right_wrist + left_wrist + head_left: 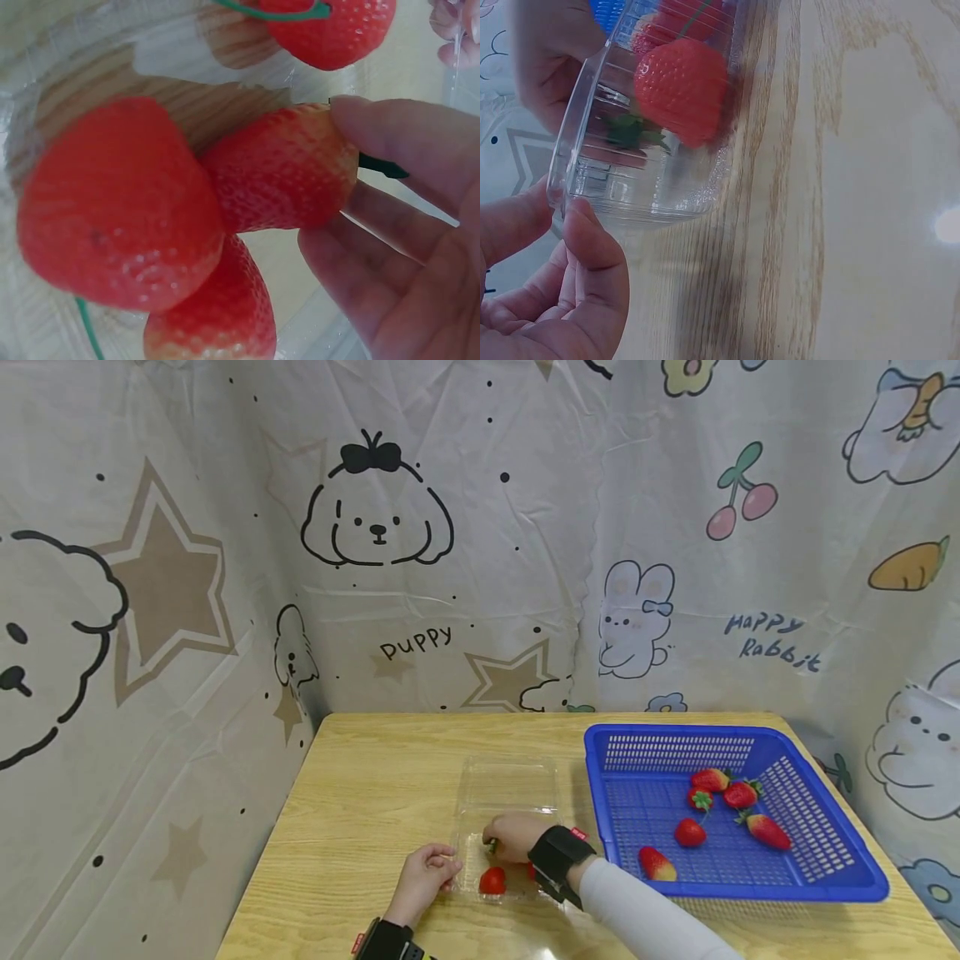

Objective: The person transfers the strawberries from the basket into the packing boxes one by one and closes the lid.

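A clear plastic clamshell box (467, 858) lies on the table with its lid (510, 781) folded back. My left hand (422, 878) pinches the near left rim of the box (667, 206) between thumb and finger. Inside it, my right hand (516, 837) grips a strawberry (281, 172) near its leafy end. That strawberry touches a big red strawberry (120, 206); another strawberry (214, 307) lies beneath. A further strawberry with a green stem (334, 34) sits apart from these. In the head view the right hand and wrist hide part of the box.
To the right stands a blue plastic basket (731, 892) with several strawberries, including one strawberry (657, 864) at its near left. The wooden table (360, 777) backs onto a printed cloth (517, 568), which also hangs along the sides.
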`<control>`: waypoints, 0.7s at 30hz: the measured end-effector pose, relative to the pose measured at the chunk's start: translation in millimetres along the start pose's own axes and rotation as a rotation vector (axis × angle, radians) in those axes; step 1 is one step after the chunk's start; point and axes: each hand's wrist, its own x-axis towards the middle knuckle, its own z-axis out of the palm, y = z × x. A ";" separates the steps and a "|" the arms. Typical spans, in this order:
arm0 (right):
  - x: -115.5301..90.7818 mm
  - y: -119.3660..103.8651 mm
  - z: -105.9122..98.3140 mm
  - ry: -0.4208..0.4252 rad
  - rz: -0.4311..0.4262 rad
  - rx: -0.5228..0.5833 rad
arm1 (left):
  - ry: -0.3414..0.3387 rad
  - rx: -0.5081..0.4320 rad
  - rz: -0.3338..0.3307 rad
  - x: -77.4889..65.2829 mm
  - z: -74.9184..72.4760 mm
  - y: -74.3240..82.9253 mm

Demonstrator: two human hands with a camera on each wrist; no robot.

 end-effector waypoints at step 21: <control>-7.9 -5.6 -57.7 -0.112 0.093 0.156 | -0.026 0.004 0.012 1.7 -2.2 -1.0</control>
